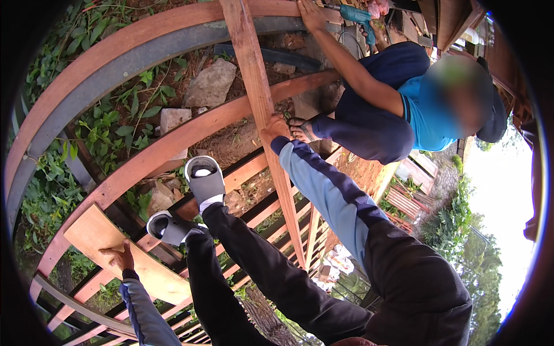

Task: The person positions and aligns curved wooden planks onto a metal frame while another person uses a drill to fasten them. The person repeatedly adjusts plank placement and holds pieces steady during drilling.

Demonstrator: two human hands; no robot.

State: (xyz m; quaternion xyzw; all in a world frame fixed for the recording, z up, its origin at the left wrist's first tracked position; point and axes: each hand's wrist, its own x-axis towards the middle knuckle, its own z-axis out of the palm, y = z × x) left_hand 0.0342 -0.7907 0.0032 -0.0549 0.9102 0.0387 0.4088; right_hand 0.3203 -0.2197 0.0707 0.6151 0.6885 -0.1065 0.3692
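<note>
My right hand point(274, 128) is closed round the edge of a long reddish-brown wooden plank point(249, 63), which runs from the top of the view down across the beams. At the lower left, my left hand point(119, 254) lies with its fingers apart on a wide, lighter wooden board point(95, 230). That board rests across the slats and a curved beam. A co-worker point(441, 109) squats at the upper right, one hand point(312, 15) by the outer curved rail near the long plank's top end. A teal power drill point(359, 15) is at the co-worker's other hand, partly hidden.
Curved wooden beams point(173, 136) and a dark curved metal rail point(133, 55) sweep across the left. My sandalled feet point(205, 179) are on the slatted frame point(248, 216), which has gaps. Rocks point(210, 82) and leafy plants point(135, 109) lie below.
</note>
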